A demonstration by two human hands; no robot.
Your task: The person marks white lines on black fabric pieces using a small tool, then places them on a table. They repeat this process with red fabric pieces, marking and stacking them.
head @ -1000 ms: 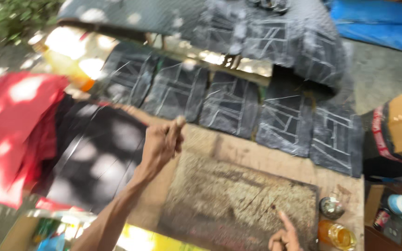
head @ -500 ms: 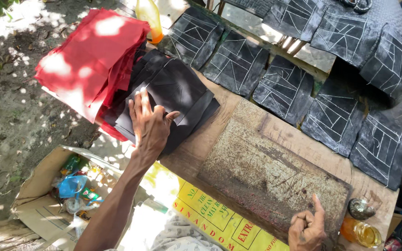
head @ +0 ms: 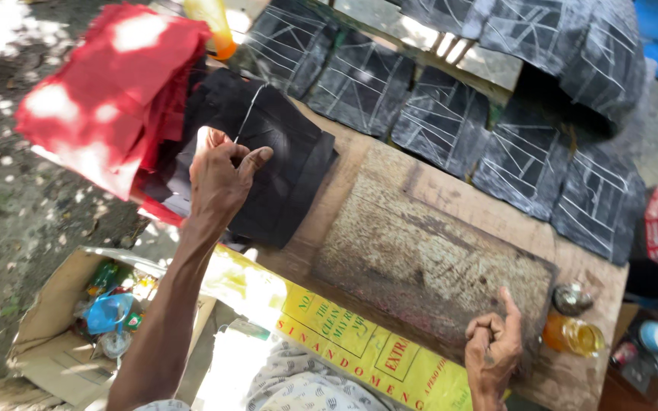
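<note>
While the left hand (head: 218, 179) pinched the top sheet of the black cloth stack (head: 283, 164) beside red cloth (head: 108, 84), the right hand (head: 493, 350), loosely curled and empty, rested on the desk's stained board (head: 420, 259).

Left hand (head: 218, 179) pinching — right hand (head: 493, 350) (curled) resting.

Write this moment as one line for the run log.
left hand: pinching top black cloth piece | right hand: resting on worn board edge | red cloth: beside black stack

Stack of black cloth pieces (head: 283, 164) — flat on the wooden bench, top sheet's edge lifted — beside red cloth (head: 108, 91).
</note>
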